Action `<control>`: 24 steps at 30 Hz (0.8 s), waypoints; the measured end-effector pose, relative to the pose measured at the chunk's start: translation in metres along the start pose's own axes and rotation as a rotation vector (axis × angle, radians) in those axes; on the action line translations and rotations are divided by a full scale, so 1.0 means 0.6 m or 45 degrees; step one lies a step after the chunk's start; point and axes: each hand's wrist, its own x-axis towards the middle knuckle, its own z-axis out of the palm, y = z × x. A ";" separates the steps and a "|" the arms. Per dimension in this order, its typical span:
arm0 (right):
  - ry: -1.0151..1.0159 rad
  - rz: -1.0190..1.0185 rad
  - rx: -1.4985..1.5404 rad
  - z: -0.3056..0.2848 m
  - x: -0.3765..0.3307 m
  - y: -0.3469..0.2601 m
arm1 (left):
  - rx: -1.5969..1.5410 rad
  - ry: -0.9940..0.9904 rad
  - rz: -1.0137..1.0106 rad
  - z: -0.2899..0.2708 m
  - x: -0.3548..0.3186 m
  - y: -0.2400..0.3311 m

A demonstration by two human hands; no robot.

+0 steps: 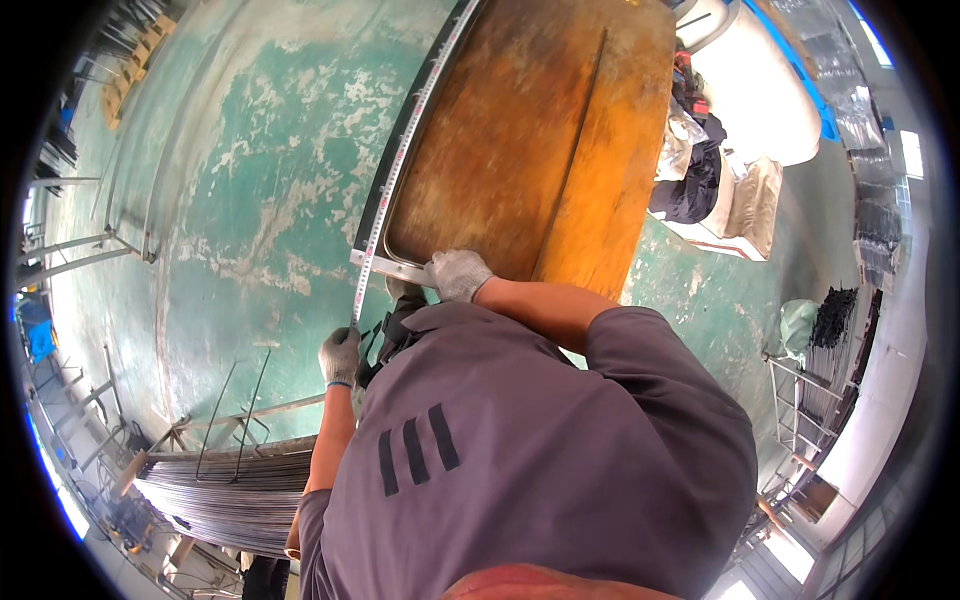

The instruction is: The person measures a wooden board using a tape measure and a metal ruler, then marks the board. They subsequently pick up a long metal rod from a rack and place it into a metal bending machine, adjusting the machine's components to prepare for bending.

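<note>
A wooden worktable (520, 130), its brown top scuffed, stretches away in front of me. Along its left edge runs a dark metal rail, with the white blade of a tape measure (396, 165) laid along it. The blade passes the near corner and comes down to my left hand (340, 356), gloved and closed around its near end; the tape's case does not show. A flat metal bar (402, 269) crosses the near end of the table at that corner. My right hand (458, 274), also gloved, grips the bar's right end, its fingertips partly hidden.
A thin bent rod (388, 236) with a rounded corner lies just inside the rail. Dark cloth (694, 185) and bags sit beyond the table's right side. Long thin rods (225, 497) are stacked on a rack at lower left. Metal frames (85, 250) stand at far left.
</note>
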 end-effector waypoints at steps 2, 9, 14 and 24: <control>-0.006 -0.006 0.003 -0.002 0.000 0.001 | -0.024 -0.027 -0.021 0.005 0.009 -0.013; 0.024 -0.007 0.034 0.008 0.002 0.005 | -0.007 -0.092 -0.068 0.019 0.029 -0.045; 0.033 -0.020 0.027 0.013 0.004 0.007 | -0.005 -0.096 -0.085 0.023 0.034 -0.050; 0.022 -0.005 0.026 0.008 0.002 0.002 | 0.017 -0.085 -0.040 0.026 0.034 -0.037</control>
